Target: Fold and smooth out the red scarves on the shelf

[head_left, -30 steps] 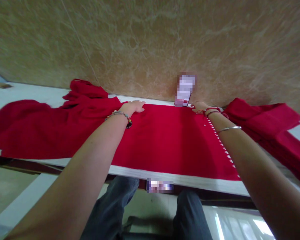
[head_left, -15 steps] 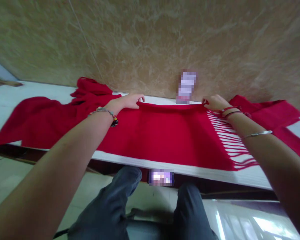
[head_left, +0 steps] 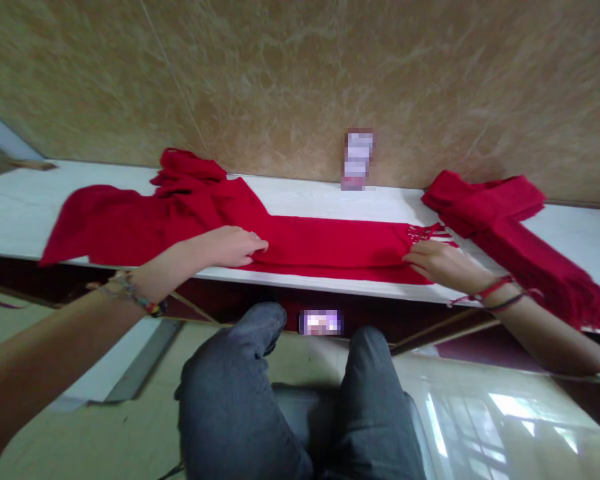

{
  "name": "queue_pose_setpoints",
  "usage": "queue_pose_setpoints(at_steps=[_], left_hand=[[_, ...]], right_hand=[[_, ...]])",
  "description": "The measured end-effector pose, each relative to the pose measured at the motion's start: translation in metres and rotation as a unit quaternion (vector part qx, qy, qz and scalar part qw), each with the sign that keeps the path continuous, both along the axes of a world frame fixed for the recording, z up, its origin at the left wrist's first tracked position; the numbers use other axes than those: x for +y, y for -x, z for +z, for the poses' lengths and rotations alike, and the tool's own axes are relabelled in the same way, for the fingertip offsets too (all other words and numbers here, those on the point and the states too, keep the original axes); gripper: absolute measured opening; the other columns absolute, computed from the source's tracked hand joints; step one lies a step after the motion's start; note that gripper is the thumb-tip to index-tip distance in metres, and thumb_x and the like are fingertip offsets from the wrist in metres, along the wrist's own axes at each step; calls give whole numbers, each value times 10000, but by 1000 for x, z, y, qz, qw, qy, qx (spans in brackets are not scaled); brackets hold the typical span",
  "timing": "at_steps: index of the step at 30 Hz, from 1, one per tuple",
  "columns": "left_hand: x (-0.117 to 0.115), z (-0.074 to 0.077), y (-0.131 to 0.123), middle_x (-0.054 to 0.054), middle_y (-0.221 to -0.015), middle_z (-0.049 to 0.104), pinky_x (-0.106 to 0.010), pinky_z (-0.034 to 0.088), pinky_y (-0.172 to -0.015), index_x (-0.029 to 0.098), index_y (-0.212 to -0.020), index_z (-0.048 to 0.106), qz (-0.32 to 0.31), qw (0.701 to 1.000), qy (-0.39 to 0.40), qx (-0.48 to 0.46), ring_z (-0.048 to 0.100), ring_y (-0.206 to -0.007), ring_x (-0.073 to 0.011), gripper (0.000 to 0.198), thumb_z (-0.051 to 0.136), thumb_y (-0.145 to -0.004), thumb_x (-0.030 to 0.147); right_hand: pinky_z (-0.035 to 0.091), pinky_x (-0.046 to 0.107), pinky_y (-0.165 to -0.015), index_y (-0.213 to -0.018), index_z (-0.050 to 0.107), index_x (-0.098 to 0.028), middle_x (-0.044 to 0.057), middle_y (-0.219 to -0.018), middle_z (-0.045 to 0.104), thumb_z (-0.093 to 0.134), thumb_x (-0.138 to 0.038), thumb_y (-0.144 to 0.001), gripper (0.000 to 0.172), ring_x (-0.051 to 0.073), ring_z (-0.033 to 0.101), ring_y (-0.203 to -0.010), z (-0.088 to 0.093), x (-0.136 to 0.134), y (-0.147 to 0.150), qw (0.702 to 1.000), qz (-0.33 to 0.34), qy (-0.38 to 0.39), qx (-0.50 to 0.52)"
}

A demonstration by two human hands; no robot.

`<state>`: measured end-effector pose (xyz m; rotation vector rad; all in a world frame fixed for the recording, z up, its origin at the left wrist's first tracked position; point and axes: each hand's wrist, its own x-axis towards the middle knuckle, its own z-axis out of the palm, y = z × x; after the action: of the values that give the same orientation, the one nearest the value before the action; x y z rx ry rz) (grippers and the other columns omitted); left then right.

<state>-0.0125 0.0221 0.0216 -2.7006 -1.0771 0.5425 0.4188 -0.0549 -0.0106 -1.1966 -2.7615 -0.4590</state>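
A red scarf point(head_left: 333, 241) lies folded lengthwise on a narrow white tabletop, its folded layer ending just short of the lower layer's near edge. My left hand point(head_left: 235, 247) is closed on the upper layer's edge, left of the middle. At the fringed end, my right hand point(head_left: 437, 262) pinches the same edge by its corner. The fringe point(head_left: 427, 232) shows tangled just beyond my right fingers. To the left, the rest of the red cloth point(head_left: 120, 220) is spread and bunched; it runs under my left hand and wrist.
A second red scarf point(head_left: 505, 220) lies loosely folded at the right. Behind the white tabletop point(head_left: 310, 198) rises a brown marbled wall point(head_left: 280, 87). A blurred card-like item point(head_left: 357, 160) stands against it. A blurred phone-like screen point(head_left: 320, 323) sits below the table edge, above my knees.
Both hands have brought the scarf's far edge toward me, folding it over the near half. The white tabletop behind it is now uncovered. My view has shifted slightly.
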Motion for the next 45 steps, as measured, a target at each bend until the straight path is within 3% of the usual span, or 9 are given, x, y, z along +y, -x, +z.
queue_pose_setpoints(at_steps=[3,7,15,22,28,45], left_hand=[[-18,-12,-14,-100,-1095,662,-287,462,-767,165,-1132,584,34,998,-36,34,644,-920,-210,335,432,-835,129],[-23,-14,-33,-86,-1082,661,-277,475,-757,174,-1070,588,49,997,-53,8,640,-935,-201,294,410,-845,110],[-36,-26,-58,-99,-1113,645,-300,488,-799,168,-1144,560,68,992,-89,-53,631,-1002,-210,338,386,-869,76],[-40,-27,-54,-93,-1086,650,-306,493,-798,167,-1073,584,61,990,-99,-77,638,-986,-208,312,384,-862,54],[-40,-28,-49,-84,-1030,662,-314,502,-749,177,-1022,590,48,992,-89,-78,650,-929,-214,294,371,-863,62],[-37,-30,-56,-120,-1091,631,-322,506,-797,144,-1063,574,61,990,-62,-112,620,-1012,-230,290,363,-868,109]], right_hand=[[500,301,-675,-912,688,-147,103,-840,672,444,-117,-859,251,192,623,-746,-29,-11,0,998,3,-19,52],[523,308,-660,-970,686,-131,115,-876,665,431,-141,-876,272,196,628,-761,-42,-11,-5,990,0,-43,131],[521,340,-725,-939,703,-159,106,-890,659,461,-165,-877,250,204,609,-811,-44,-10,-6,981,6,-47,187],[509,346,-672,-891,705,-151,97,-770,644,486,-177,-860,223,205,590,-729,-48,-8,-7,976,-13,-43,215],[514,365,-688,-911,690,-175,91,-802,659,485,-203,-844,217,208,599,-746,-44,-8,-6,977,-36,-2,212],[525,371,-719,-887,671,-191,79,-832,672,486,-206,-804,202,208,618,-783,-41,-8,-7,971,-49,11,235]])
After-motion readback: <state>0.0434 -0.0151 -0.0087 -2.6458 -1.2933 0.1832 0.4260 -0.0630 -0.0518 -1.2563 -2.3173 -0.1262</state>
